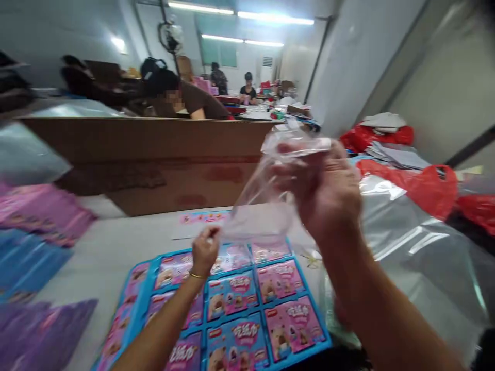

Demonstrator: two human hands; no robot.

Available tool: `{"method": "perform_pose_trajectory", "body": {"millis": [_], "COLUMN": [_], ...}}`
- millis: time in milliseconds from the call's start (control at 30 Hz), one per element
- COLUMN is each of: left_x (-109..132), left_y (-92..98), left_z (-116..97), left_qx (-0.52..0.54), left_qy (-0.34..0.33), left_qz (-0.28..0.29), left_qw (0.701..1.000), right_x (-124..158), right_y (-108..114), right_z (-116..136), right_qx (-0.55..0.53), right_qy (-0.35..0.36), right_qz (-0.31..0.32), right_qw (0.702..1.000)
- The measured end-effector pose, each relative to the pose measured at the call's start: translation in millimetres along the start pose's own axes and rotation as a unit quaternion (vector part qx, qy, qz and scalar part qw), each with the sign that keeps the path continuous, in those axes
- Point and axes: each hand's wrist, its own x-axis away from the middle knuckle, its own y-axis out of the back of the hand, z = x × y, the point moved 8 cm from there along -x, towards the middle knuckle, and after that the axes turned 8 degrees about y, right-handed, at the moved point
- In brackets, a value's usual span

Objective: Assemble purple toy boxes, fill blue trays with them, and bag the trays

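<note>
A clear plastic bag (259, 206) is stretched between my two hands above the table. My left hand (204, 252), with a thin bracelet at its wrist, is closed in a pinch at the bag's lower left corner. Raised higher, my right hand (325, 190) has its fingers curled at the bag's upper end; motion blurs them. Below lies a blue tray (204, 306) with pink and blue printed packets (232, 296) in its compartments. My left forearm covers part of the tray. Behind the bag, a printed paper strip (203, 219) lies on the table.
Pink (46, 211), blue (31, 263) and purple packs (42, 335) lie at left. A cardboard barrier (174, 170) runs along the back. Clear plastic sheeting (417, 247) and red bags (421, 185) sit at right. Beyond the barrier, a person (181, 95) leans over.
</note>
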Motion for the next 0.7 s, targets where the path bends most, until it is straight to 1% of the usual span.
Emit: {"method": "perform_pose_trajectory", "body": {"millis": [33, 67, 100, 133, 167, 200, 233, 267, 300, 333, 367, 400, 467, 500, 533, 567, 600, 633, 667, 700], "left_x": [-5, -2, 11, 34, 61, 90, 118, 142, 165, 182, 196, 204, 218, 223, 227, 229, 229, 227, 224, 220], "left_y": [63.6, 122.8, 174.1, 212.5, 235.4, 245.6, 245.8, 241.3, 234.9, 224.4, 215.9, 208.1, 194.9, 189.8, 185.4, 181.9, 180.7, 182.5, 188.7, 199.7], "left_z": [-10, -22, -38, -56, -67, -69, -60, -42, -18, 14, 48, 86, 157, 185, 207, 223, 234, 243, 250, 256], "left_qx": [-0.012, -0.027, -0.058, -0.114, -0.173, -0.231, -0.279, -0.307, -0.324, -0.342, -0.350, -0.365, -0.370, -0.365, -0.355, -0.345, -0.333, -0.319, -0.300, -0.277], "left_qy": [-0.031, -0.069, -0.134, -0.228, -0.311, -0.376, -0.417, -0.420, -0.406, -0.362, -0.299, -0.208, -0.034, 0.037, 0.087, 0.118, 0.137, 0.153, 0.170, 0.192], "left_qz": [-0.071, -0.138, -0.200, -0.245, -0.250, -0.224, -0.166, -0.093, -0.030, 0.046, 0.099, 0.144, 0.220, 0.247, 0.269, 0.286, 0.294, 0.288, 0.263, 0.214], "left_qw": [0.997, 0.988, 0.969, 0.935, 0.900, 0.869, 0.849, 0.849, 0.854, 0.866, 0.882, 0.896, 0.902, 0.897, 0.891, 0.886, 0.885, 0.890, 0.901, 0.917], "right_x": [7, 18, 33, 53, 78, 107, 138, 170, 201, 229, 253, 275, 310, 319, 323, 319, 309, 294, 276, 258], "right_y": [3, 8, 18, 32, 50, 69, 88, 109, 128, 143, 155, 166, 179, 180, 176, 167, 154, 136, 118, 99], "right_z": [8, 11, 10, 2, -11, -30, -50, -67, -84, -102, -119, -135, -166, -179, -189, -196, -199, -198, -194, -187], "right_qx": [-0.006, -0.018, -0.029, -0.030, -0.013, 0.013, 0.048, 0.097, 0.138, 0.166, 0.169, 0.165, 0.162, 0.159, 0.152, 0.136, 0.113, 0.084, 0.056, 0.035], "right_qy": [0.022, 0.041, 0.051, 0.046, 0.021, -0.032, -0.087, -0.123, -0.162, -0.196, -0.216, -0.240, -0.298, -0.327, -0.348, -0.357, -0.351, -0.339, -0.327, -0.312], "right_qz": [-0.018, -0.039, -0.069, -0.109, -0.162, -0.206, -0.235, -0.261, -0.267, -0.251, -0.231, -0.213, -0.192, -0.184, -0.174, -0.162, -0.146, -0.126, -0.104, -0.084], "right_qw": [1.000, 0.998, 0.996, 0.992, 0.986, 0.978, 0.967, 0.952, 0.940, 0.933, 0.933, 0.933, 0.921, 0.913, 0.909, 0.910, 0.918, 0.928, 0.938, 0.946]}}
